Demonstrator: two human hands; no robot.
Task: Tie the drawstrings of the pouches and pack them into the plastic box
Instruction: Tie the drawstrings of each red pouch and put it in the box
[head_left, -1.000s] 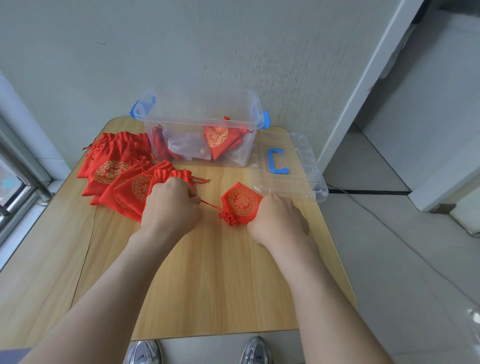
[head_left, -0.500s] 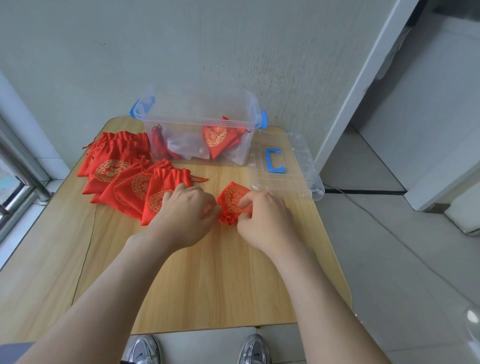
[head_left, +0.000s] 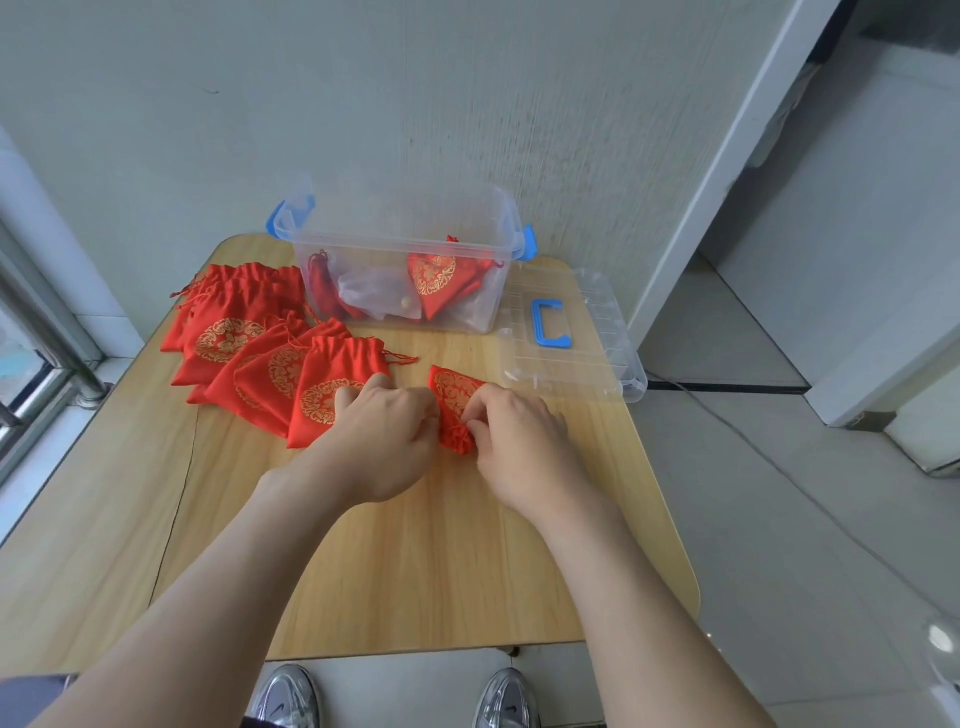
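Pouch (head_left: 453, 400): red with a gold pattern, flat on the table (head_left: 415, 561) between both hands.
Pouch direction: long axis runs away from the person, gathered neck nearest them, bottom toward the box (head_left: 405, 249).
Left hand (head_left: 387, 439): curled fingers pinch the pouch's left edge.
Right hand (head_left: 519, 441): fingertips pinch the gathered neck.
Box: clear, open, pouches inside.
Pile of pouches (head_left: 260, 353): left of the hands.

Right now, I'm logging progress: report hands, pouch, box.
Left hand, right hand both pinching one pouch at its gathered neck. Plastic box open behind it, a few pouches inside. Path to box unobstructed; loose pile sits left.
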